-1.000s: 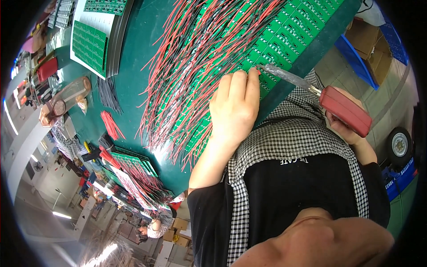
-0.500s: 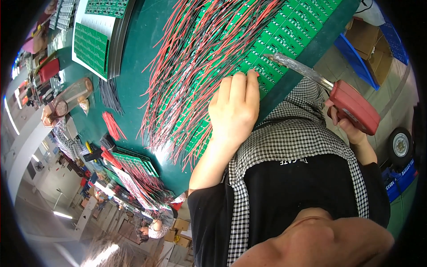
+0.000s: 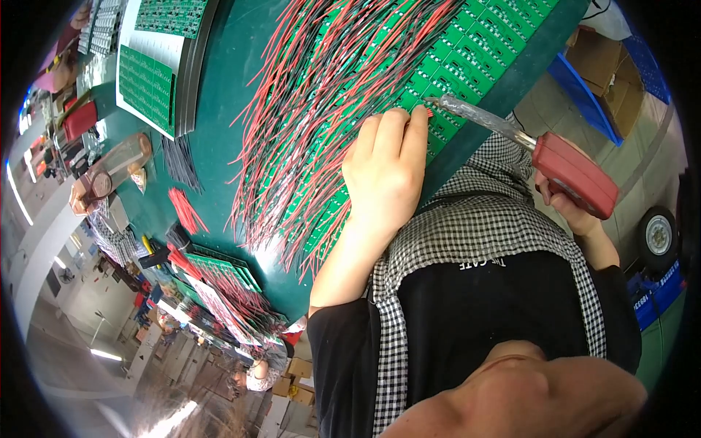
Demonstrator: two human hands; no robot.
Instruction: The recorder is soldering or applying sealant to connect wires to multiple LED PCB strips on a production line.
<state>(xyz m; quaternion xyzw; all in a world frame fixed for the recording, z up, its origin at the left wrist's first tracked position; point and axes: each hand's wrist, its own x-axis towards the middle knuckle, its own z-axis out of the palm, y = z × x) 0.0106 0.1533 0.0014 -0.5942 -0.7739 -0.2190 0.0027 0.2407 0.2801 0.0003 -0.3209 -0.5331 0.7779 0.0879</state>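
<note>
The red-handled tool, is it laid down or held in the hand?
Held: the right hand grips the red-handled tool, its tip at the green circuit boards. Whether touching, cannot tell.

Table: green top (image 3: 230,87), shiny
Middle: wired boards (image 3: 478,58), red and black wires (image 3: 314,124) strewn across them
Upper left: white stack (image 3: 162,44), boards on it
Left: black bundle (image 3: 179,159), with red bundle (image 3: 187,209) nearer the person
Far left: clear container (image 3: 120,166)
Lower left: more wired boards (image 3: 232,273), piled up
</note>
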